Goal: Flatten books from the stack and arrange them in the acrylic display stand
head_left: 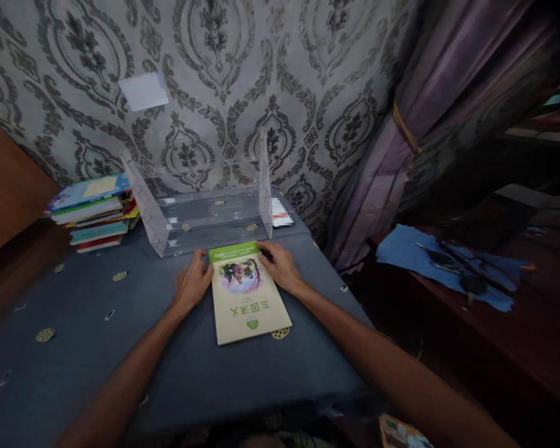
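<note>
1. The left hand (195, 277) curls in at the ten o'clock edge of the book (242, 295), thumb side inward; whether it pinches, I cannot tell.
2. The right hand (280, 267) bends over the one o'clock corner, fingertips touching; its grip is equally unclear.
3. Between them, the book lies on the table (121, 361), title upside down.
4. Forearms stretch in from eight and four o'clock.
5. A clear rack (205, 208) stands towards twelve.

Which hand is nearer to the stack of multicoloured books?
Left: the left hand is right of the stack of books, at the left edge of the cream-and-green rectangular book; the right hand is farther away, at its right side.
</note>
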Available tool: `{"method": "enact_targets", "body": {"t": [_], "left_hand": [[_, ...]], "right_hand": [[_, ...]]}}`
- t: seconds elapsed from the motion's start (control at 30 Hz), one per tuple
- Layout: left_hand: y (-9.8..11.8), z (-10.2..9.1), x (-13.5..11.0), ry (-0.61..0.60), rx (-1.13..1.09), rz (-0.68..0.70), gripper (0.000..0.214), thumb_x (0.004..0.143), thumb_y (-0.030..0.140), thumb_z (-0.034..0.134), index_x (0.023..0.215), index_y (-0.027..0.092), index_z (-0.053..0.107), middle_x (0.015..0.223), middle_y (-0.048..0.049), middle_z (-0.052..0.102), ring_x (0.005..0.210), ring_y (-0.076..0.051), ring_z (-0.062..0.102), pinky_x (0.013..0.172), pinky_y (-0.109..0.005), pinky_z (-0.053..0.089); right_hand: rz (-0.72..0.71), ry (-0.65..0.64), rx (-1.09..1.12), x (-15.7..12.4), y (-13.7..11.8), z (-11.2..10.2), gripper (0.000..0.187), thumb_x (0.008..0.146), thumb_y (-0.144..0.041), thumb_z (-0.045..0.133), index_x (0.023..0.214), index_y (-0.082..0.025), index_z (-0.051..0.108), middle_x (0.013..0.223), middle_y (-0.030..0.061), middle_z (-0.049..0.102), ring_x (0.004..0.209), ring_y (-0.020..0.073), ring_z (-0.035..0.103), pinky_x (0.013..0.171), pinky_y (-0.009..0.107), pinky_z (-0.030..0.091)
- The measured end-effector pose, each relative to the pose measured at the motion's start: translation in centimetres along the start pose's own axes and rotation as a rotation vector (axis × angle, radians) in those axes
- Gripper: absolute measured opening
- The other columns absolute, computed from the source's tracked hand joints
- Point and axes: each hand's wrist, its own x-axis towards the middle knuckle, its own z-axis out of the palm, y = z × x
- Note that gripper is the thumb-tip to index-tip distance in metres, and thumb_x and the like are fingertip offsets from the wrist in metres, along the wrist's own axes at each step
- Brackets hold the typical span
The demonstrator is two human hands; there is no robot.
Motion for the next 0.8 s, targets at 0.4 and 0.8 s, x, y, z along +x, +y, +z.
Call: {"method": "enact_targets", "body": {"t": [0.4,0.8], "left_hand": [[5.1,4.1,1.7,-0.14,0.103,0.613,0.023,0.098,0.02,0.037,0.11,0.019,0.056,0.132,-0.0138,0.06,0.137,-0.028,0.044,0.111,-0.049,0.036],[6.8,5.9,3.1,-0.149,0.226,0.608,0.026,0.098,0.02,0.038,0.12,0.015,0.051,0.13,-0.0185,0.062,0.131,-0.03,0.05,0.107,-0.047,0.037]], "right_hand": [[-0.029,0.006,-0.125,-0.4,0.5,0.3,0.041,0.087,-0.016,0.051,0.127,-0.018,0.059,0.116,0.0122,0.07,0.111,0.0269,0.062,0.101,0.046,0.048],[-0.027,-0.032,-0.126,-0.4,0.7,0.4,0.049,0.084,-0.014,0.055,0.133,-0.022,0.052,0.12,0.0106,0.068,0.116,0.0267,0.06,0.104,0.046,0.047]]}}
